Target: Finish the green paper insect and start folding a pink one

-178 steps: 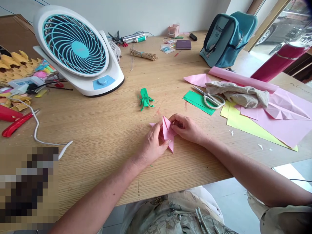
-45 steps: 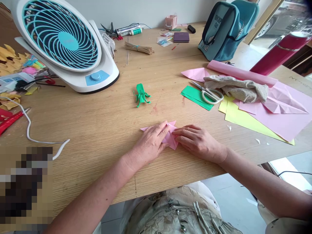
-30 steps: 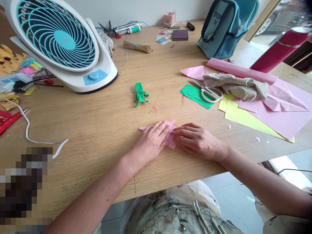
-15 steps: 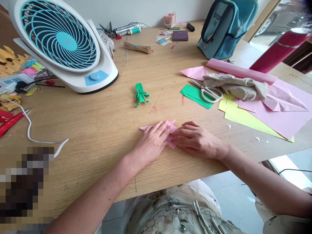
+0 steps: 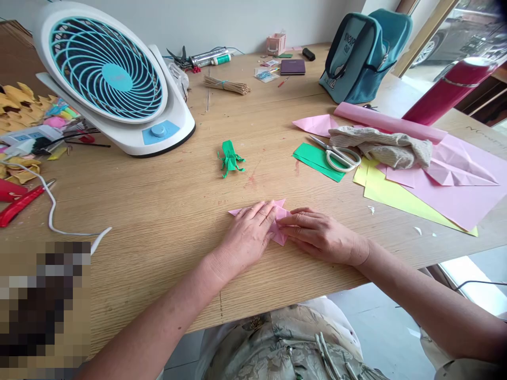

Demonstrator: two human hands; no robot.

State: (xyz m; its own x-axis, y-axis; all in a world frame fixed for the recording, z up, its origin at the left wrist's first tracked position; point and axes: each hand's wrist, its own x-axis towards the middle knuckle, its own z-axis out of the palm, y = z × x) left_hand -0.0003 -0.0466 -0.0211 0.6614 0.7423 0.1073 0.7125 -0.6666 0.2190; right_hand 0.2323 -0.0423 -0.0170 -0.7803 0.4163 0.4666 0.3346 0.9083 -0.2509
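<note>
Head view: you sit at a wood-grained table (image 5: 150, 200), its near edge before your lap and pale floor tiles below; a pale wall (image 5: 222, 24) stands beyond. Read the dial from the folded pink paper (image 5: 279, 235), twelve pointing away from you. A white fan (image 5: 114, 84) stands at ten, a green paper figure (image 5: 229, 159) at eleven, and scissors (image 5: 343, 158) lie over green sheets (image 5: 315, 160) between one and two.

Of the containers, a small pink crate (image 5: 275, 44) sits far off at twelve, a teal backpack (image 5: 358, 60) at one, and a red flask (image 5: 443, 95) leans at two; you cannot see what they hold.

Your folded pink paper lies on the table between your hands. One tip points to nine, one toward one, one to six. Its visible spread is longest along nine to three, but your fingers hide too much to fix its long axis.

Your left hand (image 5: 247, 232) lies flat, fingers together, over the paper; your right hand (image 5: 322, 235) bunches its fingertips at the three o'clock edge, whether pinching you cannot tell.
</note>
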